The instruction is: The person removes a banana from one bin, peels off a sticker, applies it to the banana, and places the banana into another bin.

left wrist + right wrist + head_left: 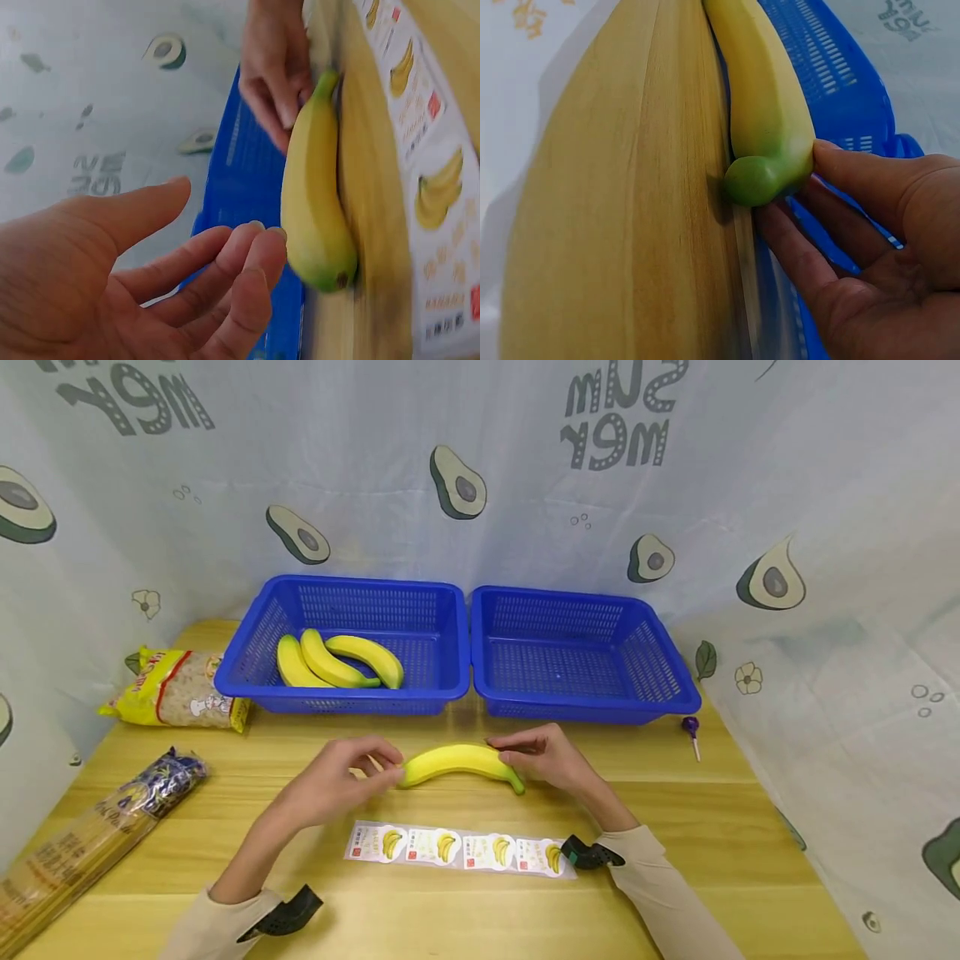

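Observation:
A yellow banana with green ends lies across the wooden table, its stem end to the right. At that stem end my right hand pinches it, the thumb on its side and the fingers reaching behind it. My left hand is at the other end, fingers loosely bent and fingertips right beside the banana, gripping nothing. In front of the banana lies a strip of banana stickers, several in a row.
Behind stand two blue baskets; the left basket holds bananas, and the right basket is beside it. A yellow food bag and a long noodle pack lie at left. A purple lollipop lies at right.

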`<act>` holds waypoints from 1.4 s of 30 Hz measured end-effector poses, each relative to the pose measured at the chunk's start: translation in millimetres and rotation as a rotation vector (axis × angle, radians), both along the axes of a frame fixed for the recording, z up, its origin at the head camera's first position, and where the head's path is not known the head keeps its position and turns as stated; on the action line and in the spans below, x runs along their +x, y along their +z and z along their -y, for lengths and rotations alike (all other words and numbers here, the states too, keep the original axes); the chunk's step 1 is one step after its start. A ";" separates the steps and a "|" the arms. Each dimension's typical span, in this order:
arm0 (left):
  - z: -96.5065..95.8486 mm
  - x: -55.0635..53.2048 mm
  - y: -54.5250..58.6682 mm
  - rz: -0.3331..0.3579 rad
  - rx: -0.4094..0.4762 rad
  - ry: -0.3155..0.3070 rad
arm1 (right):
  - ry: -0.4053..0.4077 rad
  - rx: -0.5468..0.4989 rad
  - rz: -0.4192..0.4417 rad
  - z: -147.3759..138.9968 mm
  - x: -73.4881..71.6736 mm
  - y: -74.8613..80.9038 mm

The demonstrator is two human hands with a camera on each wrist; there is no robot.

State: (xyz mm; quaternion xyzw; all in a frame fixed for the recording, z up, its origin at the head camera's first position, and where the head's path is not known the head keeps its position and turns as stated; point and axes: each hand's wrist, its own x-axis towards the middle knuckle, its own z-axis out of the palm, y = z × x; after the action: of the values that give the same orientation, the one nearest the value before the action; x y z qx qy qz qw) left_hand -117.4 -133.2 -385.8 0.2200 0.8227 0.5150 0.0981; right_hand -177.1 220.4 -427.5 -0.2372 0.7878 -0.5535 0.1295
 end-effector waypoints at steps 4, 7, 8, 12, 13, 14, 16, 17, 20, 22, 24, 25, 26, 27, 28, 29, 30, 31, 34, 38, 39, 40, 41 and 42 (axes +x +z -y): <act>-38.2 9.2 -2.3 -0.074 -0.067 -0.160 | 0.007 -0.004 -0.020 -1.4 1.9 0.2; -60.9 15.2 -4.8 -0.087 -0.108 -0.234 | 0.021 0.000 -0.025 -2.3 0.2 0.3; -67.5 17.0 -6.0 -0.087 -0.121 -0.252 | 0.024 0.005 -0.024 -2.6 -0.3 0.5; -91.9 23.7 -11.3 -0.105 -0.175 -0.292 | 0.035 0.019 -0.027 -4.3 -2.2 1.6; -96.7 25.4 -12.6 -0.109 -0.196 -0.289 | 0.034 0.025 -0.031 -4.1 -2.5 2.6; -101.7 27.2 -14.0 -0.115 -0.224 -0.280 | 0.035 0.031 -0.036 -4.0 -2.9 3.0; -109.9 31.6 -17.0 -0.121 -0.285 -0.253 | 0.041 0.046 -0.047 -4.1 -4.1 2.7; -113.4 33.7 -18.5 -0.128 -0.316 -0.238 | 0.045 0.056 -0.047 -4.0 -4.1 2.8; -122.8 39.8 -23.8 -0.158 -0.390 -0.206 | 0.059 0.075 -0.036 -4.1 -4.1 1.7; -128.2 42.8 -27.0 -0.183 -0.419 -0.196 | 0.065 0.082 -0.036 -4.4 -3.8 0.7; -133.0 45.2 -29.7 -0.200 -0.432 -0.192 | 0.068 0.081 -0.040 -4.9 -3.8 -0.2; -135.0 46.1 -30.8 -0.204 -0.435 -0.192 | 0.069 0.081 -0.044 -5.2 -3.9 -0.6; -136.6 47.0 -31.8 -0.208 -0.438 -0.191 | 0.070 0.080 -0.048 -5.5 -4.0 -0.7; -137.9 47.8 -32.6 -0.211 -0.437 -0.190 | 0.069 0.079 -0.047 -5.7 -3.6 -0.2; -138.7 49.0 -33.4 -0.208 -0.433 -0.188 | 0.069 0.079 -0.044 -5.6 -2.9 0.3; -139.3 49.8 -33.8 -0.205 -0.429 -0.187 | 0.071 0.075 -0.042 -5.6 -2.7 0.6; -139.6 50.3 -34.1 -0.203 -0.427 -0.187 | 0.072 0.071 -0.042 -5.5 -2.6 0.7; -139.6 50.5 -34.2 -0.204 -0.426 -0.186 | 0.073 0.066 -0.041 -5.4 -2.6 1.0; -138.7 50.4 -33.4 -0.187 -0.417 -0.198 | 0.078 0.055 -0.037 -5.1 -2.7 1.5; -136.3 50.5 -32.0 -0.147 -0.404 -0.220 | 0.083 0.064 -0.028 -4.9 -2.1 1.9; -135.7 50.5 -31.9 -0.141 -0.404 -0.222 | 0.081 0.069 -0.026 -4.9 -1.7 2.0; -135.2 50.3 -31.9 -0.136 -0.405 -0.223 | 0.082 0.071 -0.027 -4.8 -1.6 2.0; -134.6 50.0 -31.9 -0.136 -0.405 -0.226 | 0.081 0.073 -0.030 -4.6 -1.2 2.3; -134.0 49.6 -31.6 -0.136 -0.410 -0.227 | 0.080 0.075 -0.033 -4.7 -1.2 2.3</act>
State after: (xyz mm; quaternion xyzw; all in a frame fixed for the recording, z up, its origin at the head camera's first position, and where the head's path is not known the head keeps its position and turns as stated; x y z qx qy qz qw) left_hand -67.8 0.7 -417.5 0.3206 0.8847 0.3071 0.1422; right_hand -178.3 225.1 -425.2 -0.2728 0.7999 -0.5138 0.1472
